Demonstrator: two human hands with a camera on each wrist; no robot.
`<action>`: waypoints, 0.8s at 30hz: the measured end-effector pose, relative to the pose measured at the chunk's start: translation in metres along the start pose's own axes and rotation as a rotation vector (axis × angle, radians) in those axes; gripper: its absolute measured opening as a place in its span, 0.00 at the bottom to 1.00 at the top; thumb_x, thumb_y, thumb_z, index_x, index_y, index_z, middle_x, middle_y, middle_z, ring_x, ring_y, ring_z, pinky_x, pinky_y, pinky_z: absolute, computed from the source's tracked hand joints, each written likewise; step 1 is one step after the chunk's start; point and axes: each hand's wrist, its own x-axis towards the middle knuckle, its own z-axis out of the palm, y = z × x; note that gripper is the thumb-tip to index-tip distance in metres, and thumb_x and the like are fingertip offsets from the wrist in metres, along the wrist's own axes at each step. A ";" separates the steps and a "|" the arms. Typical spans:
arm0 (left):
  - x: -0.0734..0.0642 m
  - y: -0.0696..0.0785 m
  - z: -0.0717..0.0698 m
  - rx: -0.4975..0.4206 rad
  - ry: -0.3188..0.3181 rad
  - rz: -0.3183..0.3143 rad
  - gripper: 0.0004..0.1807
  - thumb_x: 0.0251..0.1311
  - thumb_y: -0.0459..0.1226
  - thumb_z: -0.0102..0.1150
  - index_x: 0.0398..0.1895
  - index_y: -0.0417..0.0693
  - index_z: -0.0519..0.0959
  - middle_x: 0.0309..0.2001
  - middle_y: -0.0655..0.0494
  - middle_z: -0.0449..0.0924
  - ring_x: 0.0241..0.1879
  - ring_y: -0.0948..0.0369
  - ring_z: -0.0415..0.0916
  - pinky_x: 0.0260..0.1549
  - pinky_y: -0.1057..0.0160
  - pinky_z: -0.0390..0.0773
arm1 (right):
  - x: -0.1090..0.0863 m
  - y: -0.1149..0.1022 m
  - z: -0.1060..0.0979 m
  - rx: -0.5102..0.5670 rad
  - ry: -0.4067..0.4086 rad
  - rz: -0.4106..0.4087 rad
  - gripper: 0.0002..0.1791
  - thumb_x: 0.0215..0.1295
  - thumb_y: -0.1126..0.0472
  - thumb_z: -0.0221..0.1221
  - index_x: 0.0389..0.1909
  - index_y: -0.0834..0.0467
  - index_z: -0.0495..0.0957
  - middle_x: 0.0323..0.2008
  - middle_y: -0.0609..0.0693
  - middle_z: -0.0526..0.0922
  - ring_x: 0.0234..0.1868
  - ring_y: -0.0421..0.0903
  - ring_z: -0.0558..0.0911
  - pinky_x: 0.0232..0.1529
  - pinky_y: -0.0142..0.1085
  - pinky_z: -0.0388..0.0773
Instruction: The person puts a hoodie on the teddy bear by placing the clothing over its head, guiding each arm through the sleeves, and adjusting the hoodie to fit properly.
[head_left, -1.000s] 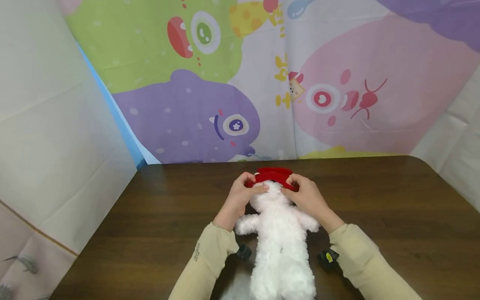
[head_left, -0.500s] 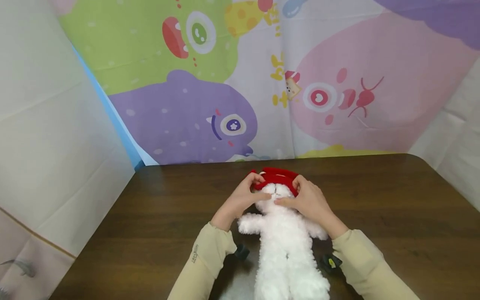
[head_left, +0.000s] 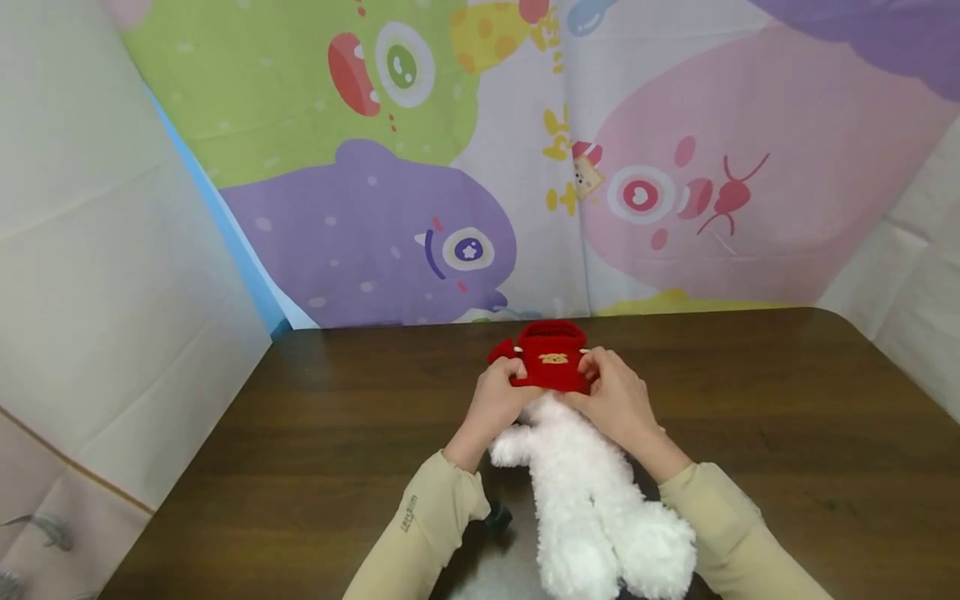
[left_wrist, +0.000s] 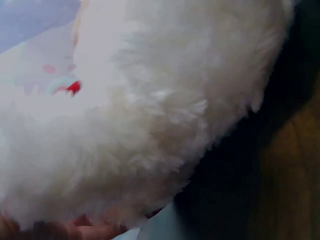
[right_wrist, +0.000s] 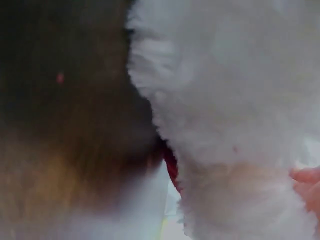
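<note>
A small red knitted garment [head_left: 551, 377], with a tan animal face on its front, covers the head of a white fluffy plush toy [head_left: 588, 492]. My left hand [head_left: 495, 402] pinches the garment's lower left edge, and my right hand [head_left: 617, 412] pinches the lower right edge. Both thumbs lie near the toy's neck. The toy's face is hidden under the red knit. White fur [left_wrist: 150, 110] fills most of the left wrist view, with some fingers [left_wrist: 97, 232] at the bottom. In the right wrist view, a red strip shows beside the fur [right_wrist: 235, 100].
The dark wooden table [head_left: 337, 417] lies under everything, its far edge close behind the garment. A cartoon-printed cloth [head_left: 360, 233] hangs beyond it. A small black object [head_left: 497, 517] is by the left sleeve. White panels [head_left: 135, 275] stand at the sides.
The red garment, earlier a band above the toy's visible face, now covers the face and shows its front. The toy has tilted, its legs swinging to the right.
</note>
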 end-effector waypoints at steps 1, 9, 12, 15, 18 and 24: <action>0.000 0.001 -0.001 -0.016 -0.006 0.014 0.15 0.51 0.38 0.62 0.18 0.45 0.64 0.32 0.51 0.69 0.35 0.58 0.67 0.25 0.66 0.70 | 0.000 0.001 -0.001 0.010 -0.010 0.002 0.19 0.48 0.56 0.66 0.35 0.59 0.68 0.27 0.50 0.72 0.26 0.43 0.71 0.29 0.35 0.67; 0.002 -0.004 -0.004 -0.206 0.037 -0.123 0.21 0.48 0.37 0.63 0.41 0.41 0.65 0.50 0.46 0.59 0.48 0.53 0.65 0.45 0.60 0.73 | 0.001 0.007 -0.011 0.021 -0.318 0.222 0.38 0.52 0.38 0.58 0.48 0.65 0.58 0.42 0.60 0.68 0.40 0.53 0.72 0.37 0.42 0.73; 0.003 -0.008 -0.001 -0.259 0.098 -0.178 0.23 0.48 0.39 0.62 0.43 0.40 0.64 0.49 0.45 0.61 0.45 0.54 0.66 0.41 0.62 0.72 | 0.000 0.010 -0.011 0.133 -0.471 0.365 0.56 0.48 0.31 0.57 0.59 0.67 0.42 0.57 0.65 0.58 0.56 0.59 0.65 0.49 0.50 0.71; 0.003 -0.012 0.002 -0.292 0.111 -0.163 0.22 0.50 0.38 0.60 0.46 0.39 0.67 0.49 0.44 0.68 0.44 0.53 0.68 0.39 0.63 0.73 | 0.000 0.012 -0.007 0.262 -0.527 0.441 0.63 0.46 0.33 0.59 0.62 0.67 0.30 0.62 0.66 0.53 0.62 0.61 0.59 0.56 0.53 0.66; 0.004 -0.013 0.000 -0.297 0.074 -0.110 0.20 0.53 0.38 0.57 0.49 0.41 0.72 0.48 0.45 0.73 0.45 0.53 0.70 0.40 0.62 0.74 | 0.001 0.011 -0.003 0.326 -0.499 0.455 0.61 0.47 0.37 0.61 0.61 0.65 0.30 0.60 0.66 0.54 0.62 0.60 0.59 0.56 0.52 0.64; 0.007 -0.011 -0.006 -0.306 0.062 -0.058 0.14 0.52 0.36 0.58 0.41 0.41 0.75 0.39 0.52 0.74 0.38 0.59 0.68 0.32 0.68 0.72 | 0.003 0.006 0.001 0.416 -0.320 0.481 0.50 0.47 0.43 0.64 0.58 0.59 0.40 0.57 0.62 0.58 0.58 0.56 0.63 0.52 0.46 0.67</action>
